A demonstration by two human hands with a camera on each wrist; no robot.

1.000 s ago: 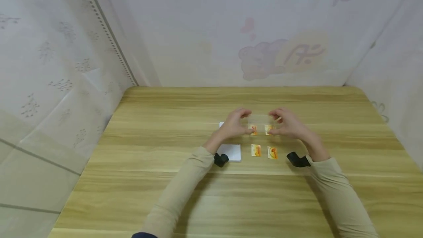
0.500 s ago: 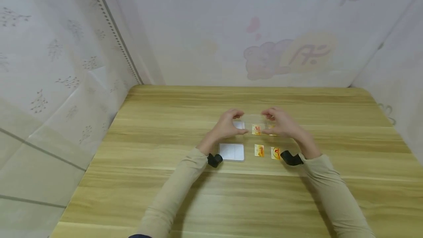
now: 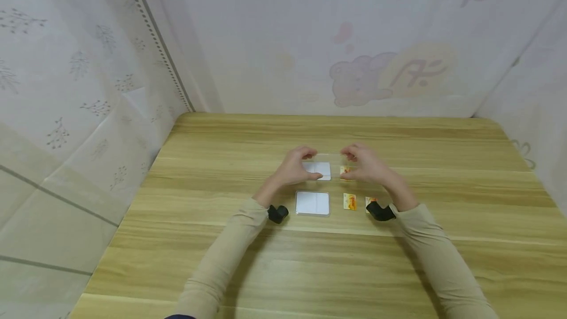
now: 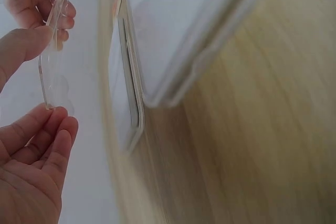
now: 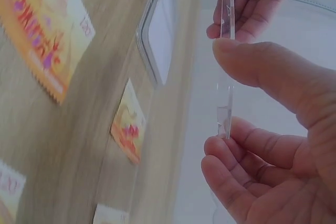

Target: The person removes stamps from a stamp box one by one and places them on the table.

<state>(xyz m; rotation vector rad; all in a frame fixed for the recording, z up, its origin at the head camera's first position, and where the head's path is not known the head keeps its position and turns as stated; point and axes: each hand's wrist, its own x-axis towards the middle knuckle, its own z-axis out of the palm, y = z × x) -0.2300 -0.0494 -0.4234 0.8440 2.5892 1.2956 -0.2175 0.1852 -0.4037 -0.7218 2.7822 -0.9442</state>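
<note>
A thin, clear plastic cover (image 4: 51, 72) is held up over the table, seen edge-on in both wrist views. My left hand (image 3: 294, 166) pinches one end between thumb and fingertips, and my right hand (image 3: 367, 164) pinches the other. Below lie two flat cases with white insides: the near case (image 3: 312, 203) shows fully, while the far case (image 3: 323, 170) is partly behind my left hand. To their right lie several orange-and-yellow postage stamps with perforated edges, among them a near stamp (image 3: 349, 201) and a far stamp (image 5: 128, 127). My right hand and the wrist camera cover others.
Everything lies on a wood-grain table (image 3: 283, 270). A pale printed curtain (image 3: 266, 38) hangs behind its far edge, and more printed cloth (image 3: 88, 87) stands at the left. Black wrist cameras (image 3: 277, 214) sit at both sleeves, low above the table.
Both hands have moved left together with the clear cover, from above the stamps toward the far case. The head view has shifted slightly too. The grip looks the same.
</note>
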